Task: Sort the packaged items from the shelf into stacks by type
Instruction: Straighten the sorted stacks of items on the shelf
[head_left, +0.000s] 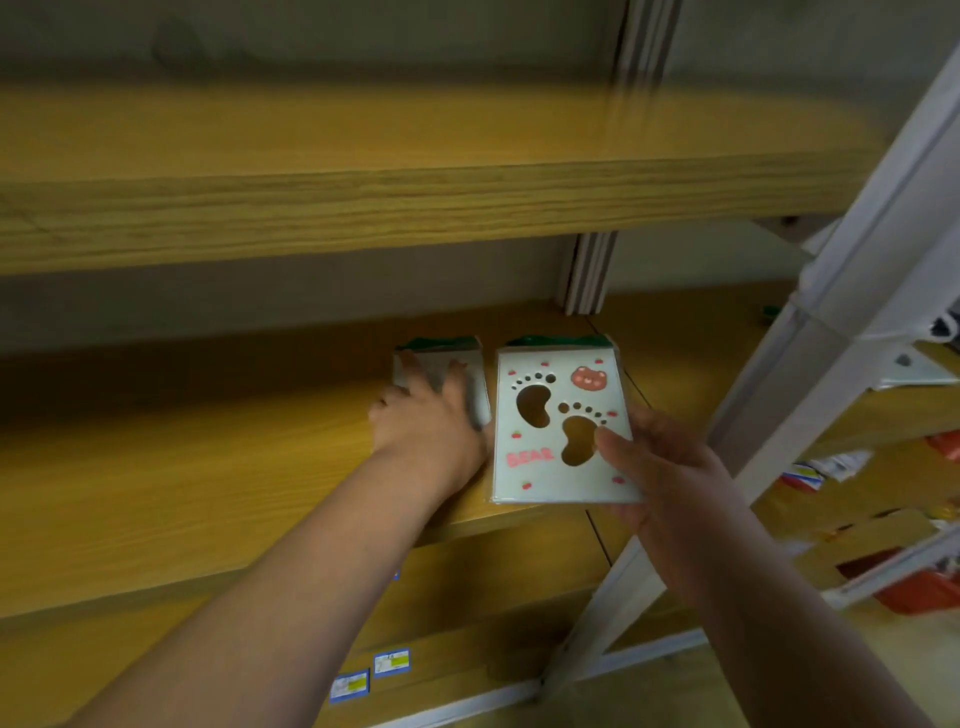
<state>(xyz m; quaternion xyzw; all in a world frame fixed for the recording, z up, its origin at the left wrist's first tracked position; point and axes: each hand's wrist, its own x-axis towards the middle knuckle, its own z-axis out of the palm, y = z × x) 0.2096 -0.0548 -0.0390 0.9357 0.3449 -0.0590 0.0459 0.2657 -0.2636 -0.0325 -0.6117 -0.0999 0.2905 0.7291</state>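
Just right of the frame's centre, the right hand pinches a white packet printed with paw prints and the word BEAR, thumb on its face and fingers beneath, its lower edge hanging out past the front of the wooden shelf. At centre, the left hand lies with fingers spread flat on a second white packet, which rests on the shelf just beside the first; both packets show a green top strip, so they look to be the same type, though the hand hides most of the second one's face. To do this step well, I judge the held packet should be squared edge to edge with its neighbour and laid flat on top, with the left hand slid clear first so the lower packet does not skid. The upper shelf board across the top of the frame limits how high the packet can be lifted, and the white metal upright slanting through the right of the frame crowds the right forearm. Blue price labels sit at lower centre, and blurred red and white goods lie at lower right.
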